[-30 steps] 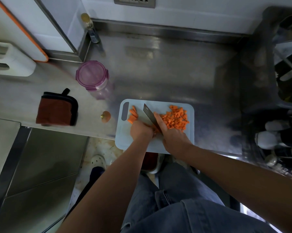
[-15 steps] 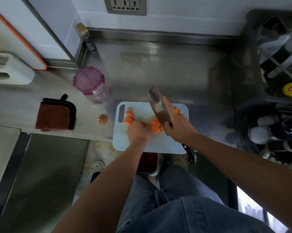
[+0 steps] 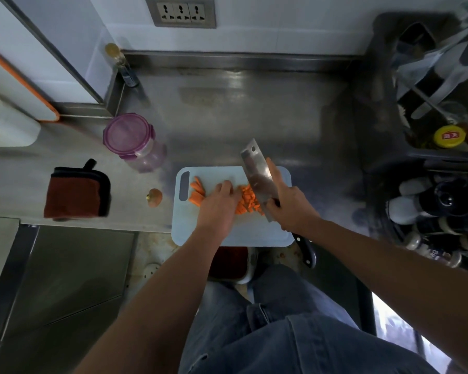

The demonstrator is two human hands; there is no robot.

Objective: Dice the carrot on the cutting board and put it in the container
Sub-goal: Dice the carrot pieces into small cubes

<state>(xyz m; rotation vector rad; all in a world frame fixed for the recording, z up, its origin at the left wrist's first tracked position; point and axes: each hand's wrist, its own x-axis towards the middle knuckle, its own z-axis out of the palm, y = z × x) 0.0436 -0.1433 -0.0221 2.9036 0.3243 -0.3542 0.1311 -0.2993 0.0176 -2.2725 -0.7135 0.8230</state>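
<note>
- A person's right hand [image 3: 289, 209] grips a cleaver [image 3: 255, 174] where blade meets handle, 1 finger stretched along the blade's flat side; the dark handle end pokes out past the board's near edge
- The left hand [image 3: 218, 203] lies palm down, fingers bent onto the carrot [image 3: 247, 202], which sits cut in small pieces mid-board, just beside the blade
- A few longer sticks [image 3: 196, 194] lie apart at the left end of the pale blue board [image 3: 233, 236], near its handle slot
- The board rests on a steel counter [image 3: 254, 117], its near edge overhanging
- The container [image 3: 131, 139], purple lid on, stands on the counter beyond the board's left corner, not touching it
- A carrot stub [image 3: 154, 197] lies just left of the board; a folded brown cloth [image 3: 76, 193] sits further left
- A 3-outlet socket [image 3: 183, 12] is set in the wall behind
</note>
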